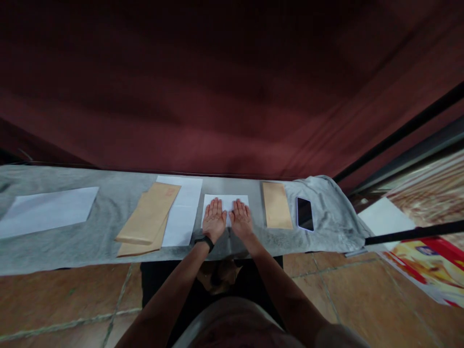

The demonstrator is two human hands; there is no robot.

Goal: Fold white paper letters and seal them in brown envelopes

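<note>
A small white sheet of paper [227, 199], perhaps folded, lies flat in front of me on the grey cloth. My left hand [214, 220] rests palm down on its left half, fingers stretched out and a dark watch [205, 241] on the wrist. On the right half my right hand [241, 218] is also flat, its fingers extended. The two thumbs point toward each other with a narrow gap between them. Neither hand grips anything. Part of the paper is hidden under both hands. Just to the right lies a brown envelope [277, 205].
Left of my hands, brown envelopes [148, 212] overlap white sheets [184, 212]. More white paper [50, 210] is at the far left. A phone [305, 214] lies on the right of the cloth-covered table [108, 193]. A dark red curtain-like surface [217, 121] stands behind; a colourful package [431, 266] is lower right.
</note>
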